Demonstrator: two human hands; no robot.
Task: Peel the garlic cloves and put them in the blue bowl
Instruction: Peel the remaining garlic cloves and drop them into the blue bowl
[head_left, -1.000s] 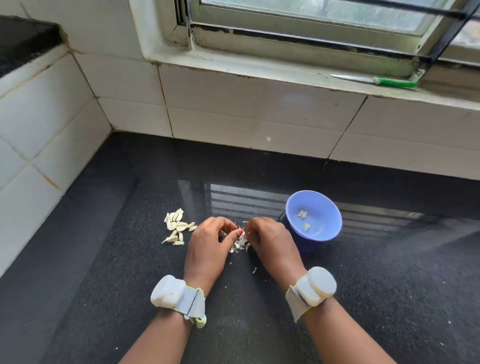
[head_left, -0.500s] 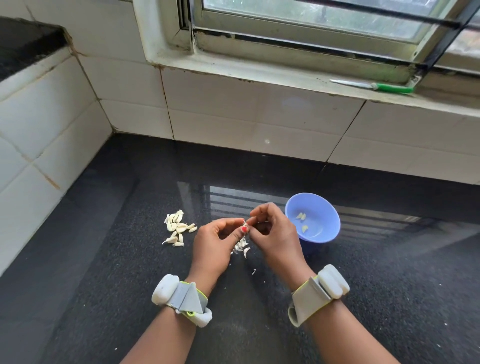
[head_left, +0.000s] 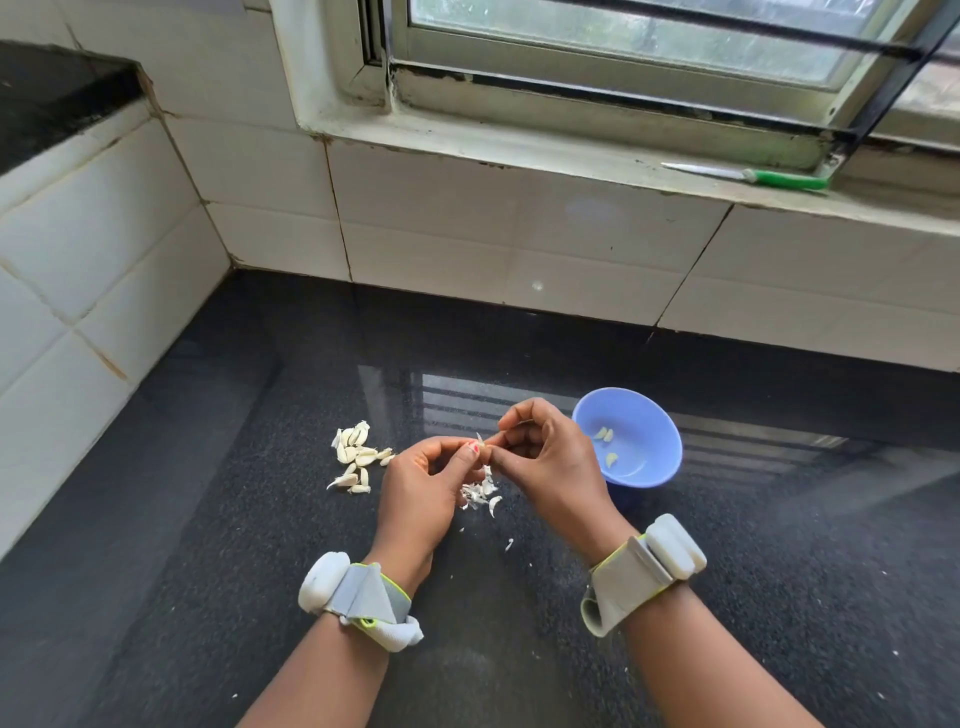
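Note:
My left hand (head_left: 423, 486) and my right hand (head_left: 550, 457) meet above the black counter and pinch one small garlic clove (head_left: 480, 442) between their fingertips; only its tip shows. A heap of several unpeeled cloves (head_left: 358, 457) lies on the counter to the left of my left hand. Torn white skins (head_left: 480, 493) lie under the hands. The blue bowl (head_left: 657, 431) stands right of my right hand and holds three peeled cloves (head_left: 605, 441).
The black granite counter (head_left: 208, 545) meets white tiled walls at the back and left. A green-handled knife (head_left: 748, 175) lies on the window sill at the upper right. Both wrists wear white bands.
Both hands have lifted off the counter from the skin pile and now hold the clove in the air. The view has tilted slightly.

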